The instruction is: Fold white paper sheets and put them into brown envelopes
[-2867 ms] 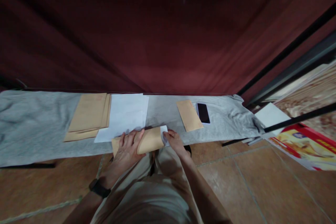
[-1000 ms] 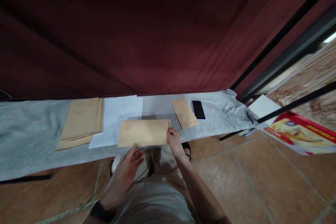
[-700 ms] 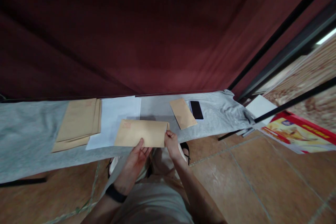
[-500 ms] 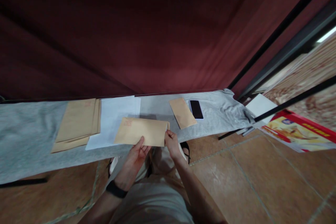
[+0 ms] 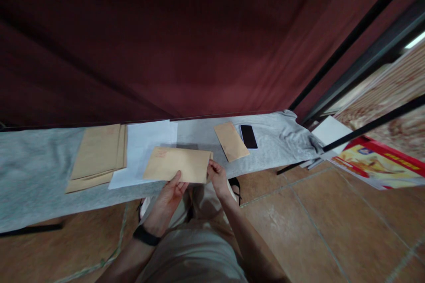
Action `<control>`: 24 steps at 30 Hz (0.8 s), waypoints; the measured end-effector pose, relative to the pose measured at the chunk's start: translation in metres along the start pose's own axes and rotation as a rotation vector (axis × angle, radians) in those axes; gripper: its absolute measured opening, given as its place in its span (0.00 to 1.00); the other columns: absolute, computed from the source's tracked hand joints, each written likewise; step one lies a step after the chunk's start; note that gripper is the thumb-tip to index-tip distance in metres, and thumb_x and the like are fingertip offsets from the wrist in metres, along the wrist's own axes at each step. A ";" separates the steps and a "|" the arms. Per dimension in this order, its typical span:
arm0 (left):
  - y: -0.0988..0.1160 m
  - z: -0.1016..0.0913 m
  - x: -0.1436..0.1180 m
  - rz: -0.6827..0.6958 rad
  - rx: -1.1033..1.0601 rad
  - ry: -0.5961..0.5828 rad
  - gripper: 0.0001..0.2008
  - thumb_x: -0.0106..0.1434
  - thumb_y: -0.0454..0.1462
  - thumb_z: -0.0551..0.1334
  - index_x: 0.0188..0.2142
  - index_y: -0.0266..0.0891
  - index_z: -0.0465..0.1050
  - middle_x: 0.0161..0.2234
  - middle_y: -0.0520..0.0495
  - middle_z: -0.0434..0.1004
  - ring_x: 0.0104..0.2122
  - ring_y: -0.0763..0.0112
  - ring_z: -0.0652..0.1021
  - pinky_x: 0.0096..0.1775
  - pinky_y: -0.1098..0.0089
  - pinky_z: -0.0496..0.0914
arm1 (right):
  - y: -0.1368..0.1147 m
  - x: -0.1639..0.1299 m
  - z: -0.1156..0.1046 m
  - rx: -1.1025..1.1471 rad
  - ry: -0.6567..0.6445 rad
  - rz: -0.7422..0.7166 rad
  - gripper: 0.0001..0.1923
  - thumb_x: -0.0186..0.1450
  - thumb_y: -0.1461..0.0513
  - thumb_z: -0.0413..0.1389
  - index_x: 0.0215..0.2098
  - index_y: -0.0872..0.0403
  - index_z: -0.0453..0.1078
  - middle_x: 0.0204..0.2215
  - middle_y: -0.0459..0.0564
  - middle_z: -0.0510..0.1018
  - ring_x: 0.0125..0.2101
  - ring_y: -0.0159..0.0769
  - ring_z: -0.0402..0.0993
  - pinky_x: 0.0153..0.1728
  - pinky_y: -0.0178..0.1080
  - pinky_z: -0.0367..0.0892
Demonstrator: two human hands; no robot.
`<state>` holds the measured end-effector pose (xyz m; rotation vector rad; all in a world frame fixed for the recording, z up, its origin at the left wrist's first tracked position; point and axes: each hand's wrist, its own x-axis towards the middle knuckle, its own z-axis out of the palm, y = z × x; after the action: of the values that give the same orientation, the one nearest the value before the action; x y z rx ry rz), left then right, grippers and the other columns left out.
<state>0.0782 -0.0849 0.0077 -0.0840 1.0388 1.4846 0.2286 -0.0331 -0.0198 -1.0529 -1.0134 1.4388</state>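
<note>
Envelope point(image 5: 186, 161), its red print point(image 5: 161, 153) unreadable, is pinched by left hand point(image 5: 170, 195) and right hand point(image 5: 218, 178).

Held env. point(image 5: 186, 163) tan w/ red print point(image 5: 161, 153); paper point(image 5: 144, 141) white; phone screen point(image 5: 249, 137) blk; cloth point(image 5: 199, 130) grey; backdrop point(image 5: 199, 62) maroon

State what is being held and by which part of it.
A brown envelope. The left grip holds its near long edge; the right grip is at its right end, though whether it pinches is unclear.
</note>
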 end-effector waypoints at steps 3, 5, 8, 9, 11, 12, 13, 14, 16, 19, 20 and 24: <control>0.000 0.002 0.002 0.076 0.033 -0.021 0.17 0.63 0.27 0.67 0.50 0.42 0.74 0.38 0.51 0.83 0.38 0.73 0.84 0.45 0.70 0.79 | 0.001 0.001 0.000 -0.008 0.053 -0.048 0.13 0.60 0.54 0.59 0.39 0.53 0.77 0.34 0.45 0.80 0.33 0.33 0.73 0.37 0.34 0.68; 0.000 0.003 0.004 0.081 0.037 -0.012 0.16 0.64 0.27 0.66 0.49 0.43 0.75 0.38 0.52 0.83 0.37 0.73 0.84 0.44 0.70 0.80 | 0.003 0.002 -0.001 -0.010 0.093 -0.065 0.14 0.59 0.55 0.59 0.41 0.52 0.76 0.35 0.46 0.80 0.34 0.33 0.73 0.38 0.34 0.69; 0.000 0.005 0.006 0.082 0.040 -0.020 0.16 0.65 0.27 0.65 0.49 0.44 0.75 0.41 0.51 0.83 0.39 0.72 0.84 0.45 0.68 0.80 | 0.006 0.003 -0.001 -0.044 0.148 -0.083 0.10 0.58 0.56 0.58 0.35 0.52 0.73 0.30 0.44 0.78 0.31 0.32 0.71 0.36 0.34 0.68; 0.000 0.006 0.007 0.086 0.042 -0.029 0.16 0.65 0.27 0.65 0.50 0.44 0.75 0.42 0.50 0.83 0.40 0.72 0.84 0.46 0.68 0.79 | 0.007 0.004 -0.002 -0.057 0.157 -0.084 0.08 0.58 0.57 0.57 0.33 0.52 0.73 0.28 0.44 0.77 0.29 0.32 0.70 0.34 0.34 0.67; 0.000 0.006 0.007 0.096 0.040 -0.042 0.17 0.64 0.28 0.66 0.50 0.45 0.75 0.42 0.50 0.83 0.41 0.71 0.83 0.47 0.67 0.79 | 0.009 0.004 -0.002 -0.072 0.164 -0.079 0.07 0.57 0.58 0.56 0.31 0.52 0.72 0.26 0.42 0.75 0.27 0.31 0.68 0.32 0.33 0.66; 0.000 0.005 0.008 0.099 0.036 -0.046 0.17 0.64 0.28 0.67 0.50 0.45 0.75 0.42 0.50 0.82 0.41 0.71 0.83 0.48 0.67 0.79 | 0.009 0.005 -0.003 -0.072 0.167 -0.076 0.06 0.57 0.58 0.56 0.31 0.52 0.71 0.26 0.42 0.74 0.27 0.30 0.68 0.32 0.33 0.65; 0.000 0.004 0.008 0.099 0.032 -0.049 0.18 0.63 0.28 0.67 0.50 0.45 0.75 0.42 0.51 0.82 0.41 0.71 0.83 0.48 0.67 0.79 | 0.009 0.005 -0.003 -0.070 0.172 -0.073 0.06 0.57 0.58 0.56 0.31 0.52 0.71 0.26 0.42 0.74 0.27 0.30 0.68 0.32 0.33 0.65; -0.001 0.004 0.008 0.097 0.027 -0.050 0.18 0.62 0.28 0.68 0.50 0.45 0.75 0.42 0.51 0.82 0.41 0.71 0.83 0.48 0.68 0.79 | 0.008 0.005 -0.002 -0.067 0.178 -0.069 0.06 0.57 0.58 0.57 0.31 0.52 0.71 0.26 0.42 0.74 0.27 0.30 0.68 0.32 0.33 0.65; -0.001 0.002 0.010 0.089 0.027 -0.046 0.18 0.60 0.28 0.70 0.49 0.45 0.75 0.42 0.51 0.83 0.40 0.72 0.83 0.46 0.69 0.79 | 0.007 0.005 -0.002 -0.055 0.186 -0.052 0.06 0.57 0.58 0.57 0.31 0.52 0.71 0.26 0.42 0.75 0.28 0.31 0.68 0.32 0.33 0.65; -0.001 0.001 0.012 0.077 0.053 -0.038 0.15 0.61 0.27 0.69 0.46 0.42 0.76 0.39 0.50 0.83 0.37 0.73 0.84 0.43 0.71 0.79 | 0.004 0.003 0.000 -0.033 0.195 -0.023 0.06 0.57 0.58 0.58 0.32 0.52 0.70 0.26 0.42 0.75 0.29 0.31 0.69 0.32 0.33 0.66; 0.000 0.001 0.012 0.076 0.062 -0.036 0.13 0.61 0.27 0.68 0.45 0.41 0.76 0.39 0.50 0.83 0.37 0.73 0.84 0.42 0.71 0.79 | 0.003 0.003 0.001 -0.023 0.203 -0.021 0.07 0.57 0.58 0.58 0.33 0.52 0.70 0.27 0.43 0.75 0.30 0.31 0.69 0.33 0.33 0.66; 0.002 0.006 0.015 0.074 0.079 -0.011 0.11 0.62 0.27 0.67 0.42 0.41 0.76 0.38 0.51 0.84 0.37 0.72 0.84 0.41 0.71 0.79 | 0.001 0.001 0.001 0.051 0.237 0.004 0.19 0.54 0.60 0.61 0.44 0.50 0.69 0.29 0.41 0.76 0.30 0.31 0.71 0.33 0.33 0.67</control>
<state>0.0762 -0.0696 0.0036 0.0192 1.1007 1.5070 0.2269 -0.0324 -0.0204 -1.1583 -0.8010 1.3004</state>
